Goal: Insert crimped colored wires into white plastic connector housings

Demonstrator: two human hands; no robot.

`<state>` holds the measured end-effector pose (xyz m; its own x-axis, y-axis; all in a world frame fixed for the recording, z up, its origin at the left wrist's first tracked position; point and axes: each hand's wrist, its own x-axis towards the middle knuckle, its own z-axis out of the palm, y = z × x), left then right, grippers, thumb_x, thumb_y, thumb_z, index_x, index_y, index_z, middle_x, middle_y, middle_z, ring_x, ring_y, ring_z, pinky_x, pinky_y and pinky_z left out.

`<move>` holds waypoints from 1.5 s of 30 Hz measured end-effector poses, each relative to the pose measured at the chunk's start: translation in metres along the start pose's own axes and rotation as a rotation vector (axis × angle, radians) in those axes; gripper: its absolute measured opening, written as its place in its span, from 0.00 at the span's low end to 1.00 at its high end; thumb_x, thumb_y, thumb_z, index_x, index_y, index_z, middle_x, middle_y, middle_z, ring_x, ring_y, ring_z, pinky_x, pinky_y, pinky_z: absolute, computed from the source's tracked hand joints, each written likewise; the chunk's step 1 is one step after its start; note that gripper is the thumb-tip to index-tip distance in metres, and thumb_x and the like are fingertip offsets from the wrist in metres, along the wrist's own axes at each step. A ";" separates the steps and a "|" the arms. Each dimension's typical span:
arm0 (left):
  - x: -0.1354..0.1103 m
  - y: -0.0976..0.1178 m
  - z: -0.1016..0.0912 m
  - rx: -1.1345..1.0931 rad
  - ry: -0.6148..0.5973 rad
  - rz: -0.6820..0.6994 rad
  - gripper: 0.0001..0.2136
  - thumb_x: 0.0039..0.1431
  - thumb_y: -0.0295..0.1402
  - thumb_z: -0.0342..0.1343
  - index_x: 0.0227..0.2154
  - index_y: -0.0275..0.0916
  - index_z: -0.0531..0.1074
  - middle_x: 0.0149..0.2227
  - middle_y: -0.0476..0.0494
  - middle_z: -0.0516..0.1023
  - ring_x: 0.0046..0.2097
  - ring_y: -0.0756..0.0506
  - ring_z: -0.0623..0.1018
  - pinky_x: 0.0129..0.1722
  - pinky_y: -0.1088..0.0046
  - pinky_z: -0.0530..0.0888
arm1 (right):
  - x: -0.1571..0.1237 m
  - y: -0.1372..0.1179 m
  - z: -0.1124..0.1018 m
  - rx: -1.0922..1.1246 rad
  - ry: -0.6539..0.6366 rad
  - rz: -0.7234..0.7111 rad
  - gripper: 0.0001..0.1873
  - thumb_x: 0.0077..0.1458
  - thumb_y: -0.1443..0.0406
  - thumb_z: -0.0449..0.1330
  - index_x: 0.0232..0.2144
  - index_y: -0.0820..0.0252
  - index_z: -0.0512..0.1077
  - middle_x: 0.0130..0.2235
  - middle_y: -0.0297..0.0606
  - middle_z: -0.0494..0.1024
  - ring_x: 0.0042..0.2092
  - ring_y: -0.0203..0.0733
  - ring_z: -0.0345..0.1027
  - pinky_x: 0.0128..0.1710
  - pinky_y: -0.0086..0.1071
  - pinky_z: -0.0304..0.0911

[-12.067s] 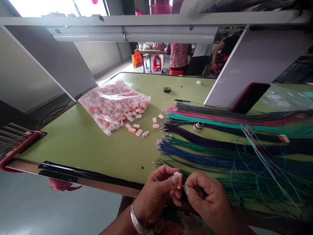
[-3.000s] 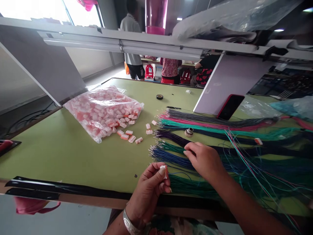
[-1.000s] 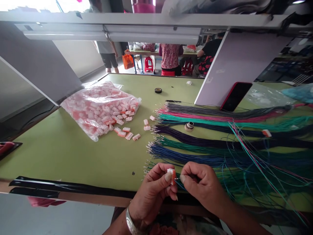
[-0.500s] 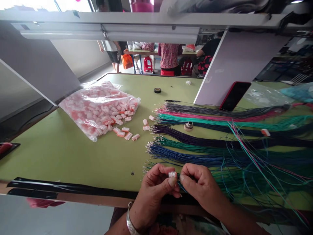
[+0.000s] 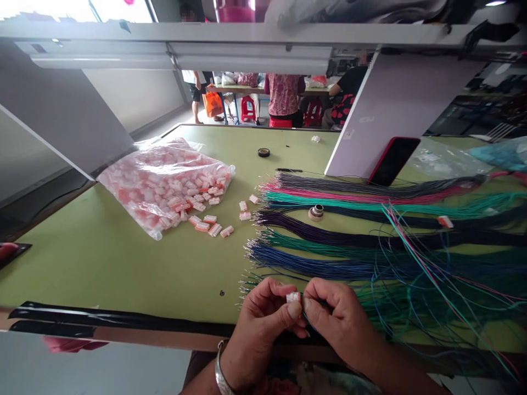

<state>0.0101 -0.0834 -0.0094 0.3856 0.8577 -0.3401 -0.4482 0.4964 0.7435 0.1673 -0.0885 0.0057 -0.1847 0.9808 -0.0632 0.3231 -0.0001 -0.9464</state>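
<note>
Between the thumb and fingers of my left hand [image 5: 267,315] is a small white and orange connector housing [image 5: 293,297]. My right hand [image 5: 335,310] pinches a thin wire right beside the housing's right side; the wire's tip is hidden by the fingers. Both hands are close together over the front edge of the table. Just beyond them lie bundles of wires with metal terminals on their left ends: blue wires [image 5: 296,260], dark purple wires [image 5: 296,225] and green wires [image 5: 284,238]. Several loose connector housings [image 5: 214,229] are scattered to the left of the bundles.
A clear plastic bag [image 5: 140,186] full of connector housings lies at the left. Black tape [image 5: 264,152] and a small roll [image 5: 317,212] sit farther back. A phone [image 5: 393,161] leans on the shelf's side panel [image 5: 370,109]. People are at another table behind.
My hands have come slightly closer together, and the housing has shifted a little to the right and down. In the background, a standing person has moved right.
</note>
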 end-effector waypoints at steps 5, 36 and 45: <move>0.002 0.002 -0.002 -0.012 -0.015 -0.029 0.09 0.55 0.34 0.63 0.34 0.37 0.69 0.24 0.48 0.76 0.25 0.52 0.74 0.27 0.75 0.73 | -0.003 0.004 -0.004 -0.059 0.009 -0.076 0.14 0.63 0.64 0.51 0.24 0.60 0.66 0.24 0.31 0.71 0.27 0.33 0.62 0.27 0.26 0.56; 0.004 0.006 -0.006 -0.096 0.006 -0.038 0.10 0.54 0.34 0.64 0.34 0.36 0.71 0.22 0.50 0.73 0.23 0.53 0.70 0.23 0.77 0.72 | -0.001 0.000 0.000 -0.266 -0.004 -0.228 0.12 0.63 0.66 0.50 0.26 0.58 0.62 0.26 0.32 0.69 0.28 0.34 0.62 0.29 0.28 0.55; 0.004 0.001 -0.005 -0.085 -0.003 -0.050 0.10 0.53 0.33 0.65 0.32 0.36 0.69 0.24 0.50 0.74 0.23 0.53 0.72 0.23 0.78 0.71 | -0.002 0.007 0.006 -0.327 0.051 -0.277 0.12 0.61 0.67 0.50 0.24 0.58 0.59 0.24 0.31 0.66 0.26 0.34 0.60 0.27 0.29 0.53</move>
<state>0.0074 -0.0791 -0.0125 0.4117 0.8314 -0.3732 -0.4954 0.5479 0.6740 0.1639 -0.0912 -0.0033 -0.2623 0.9435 0.2025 0.5464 0.3182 -0.7747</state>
